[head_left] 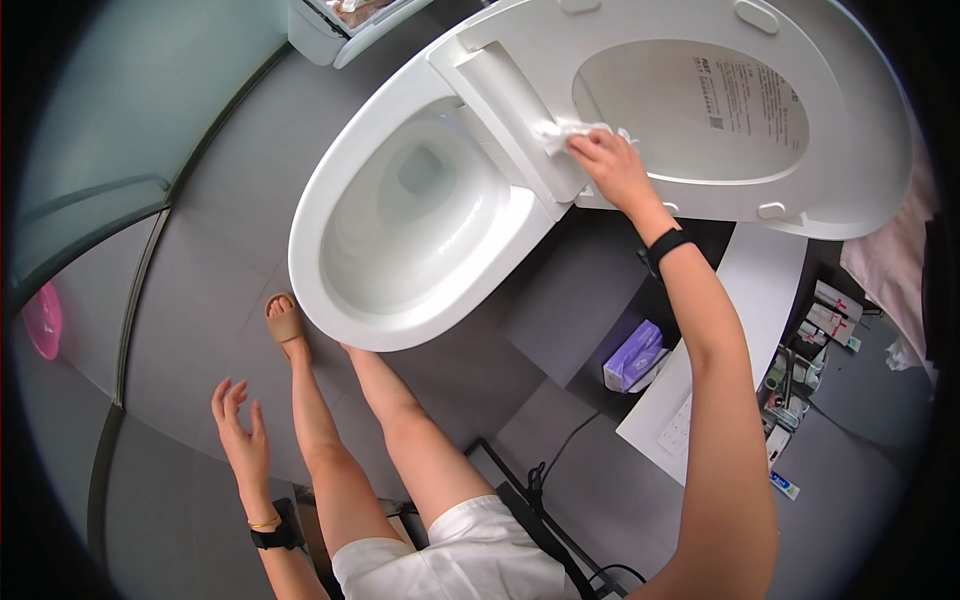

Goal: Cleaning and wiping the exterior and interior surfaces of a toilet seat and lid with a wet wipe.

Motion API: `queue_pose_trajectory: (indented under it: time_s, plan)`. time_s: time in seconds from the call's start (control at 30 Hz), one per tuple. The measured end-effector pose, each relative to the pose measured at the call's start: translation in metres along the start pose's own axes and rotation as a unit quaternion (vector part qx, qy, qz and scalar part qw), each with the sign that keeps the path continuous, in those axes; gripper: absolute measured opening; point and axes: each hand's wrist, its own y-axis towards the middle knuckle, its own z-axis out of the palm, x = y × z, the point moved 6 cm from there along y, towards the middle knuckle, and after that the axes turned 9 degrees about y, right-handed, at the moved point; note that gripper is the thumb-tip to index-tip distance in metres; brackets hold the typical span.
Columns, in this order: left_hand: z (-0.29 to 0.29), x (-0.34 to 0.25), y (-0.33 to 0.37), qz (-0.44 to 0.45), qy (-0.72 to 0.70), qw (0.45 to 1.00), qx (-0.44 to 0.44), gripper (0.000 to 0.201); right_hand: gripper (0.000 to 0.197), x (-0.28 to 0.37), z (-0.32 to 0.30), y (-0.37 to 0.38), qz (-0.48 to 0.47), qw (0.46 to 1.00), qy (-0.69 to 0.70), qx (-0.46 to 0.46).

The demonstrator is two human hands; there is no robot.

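Note:
My right hand [610, 168] is closed on a crumpled white tissue [560, 135]. It presses the tissue near the hinge of the white toilet [310, 240], between the bowl and the raised seat [840, 120]. Behind the seat stands the raised lid [650, 110], with printed text on its inner face. My left hand [240, 430] hangs free at the lower left, its fingers apart and nothing in them. Some water shows at the bottom of the bowl.
A purple tissue box [634, 356] lies beside a white shelf [740, 300] at the right. Toiletries [795, 395] crowd the floor beyond it. A glass partition [130, 110] bounds the left, with a pink basin [43, 320] behind. A white bin [330, 35] stands at the top.

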Motion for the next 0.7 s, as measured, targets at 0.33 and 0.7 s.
queue_pose_trajectory:
  time_s: [0.33, 0.7]
  plan:
    - [-0.021, 0.002, -0.002, 0.016, -0.029, 0.999, -0.023, 0.029, 0.013, -0.001, -0.039, -0.077, -0.064, 0.962, -0.115, 0.240]
    - [-0.045, -0.038, 0.032, 0.046, -0.042, 0.997, -0.044, 0.028, 0.046, -0.045, -0.263, -0.052, 0.087, 0.974, -0.202, -0.054]
